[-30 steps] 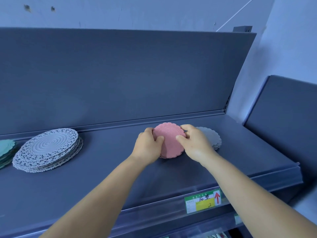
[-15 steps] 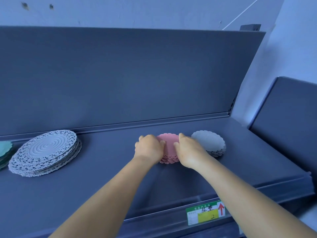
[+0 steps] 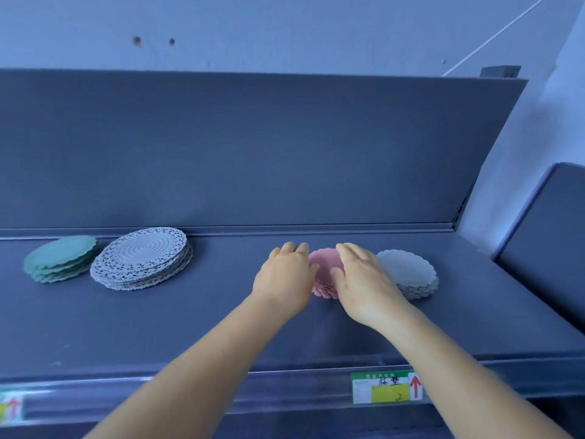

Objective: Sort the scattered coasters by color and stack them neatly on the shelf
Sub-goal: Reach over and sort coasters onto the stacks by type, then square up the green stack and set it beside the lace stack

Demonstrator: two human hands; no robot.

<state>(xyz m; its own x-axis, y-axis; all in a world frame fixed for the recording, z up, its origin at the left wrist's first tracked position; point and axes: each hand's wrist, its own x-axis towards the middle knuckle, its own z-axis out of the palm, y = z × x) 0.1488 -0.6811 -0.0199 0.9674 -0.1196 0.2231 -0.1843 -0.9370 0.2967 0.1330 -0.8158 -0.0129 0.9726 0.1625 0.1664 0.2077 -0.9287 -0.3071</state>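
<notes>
While both hands flank it, the pink coaster stack (image 3: 326, 267) sits on the shelf (image 3: 221, 312), just beside the grey stack (image 3: 408, 274). Left hand (image 3: 285, 277) and right hand (image 3: 364, 280) fingers lie fairly straight, apparently touching its edges; contact is partly hidden.

A green, yellow and white price label (image 3: 386, 387) with a red arrow sits in the clear rail along the front edge — a second label (image 3: 11, 410) shows partly at far left. Behind rises a pale wall (image 3: 285, 30) with two dark holes (image 3: 137, 40) — a dark panel (image 3: 550, 226) stands at right.
</notes>
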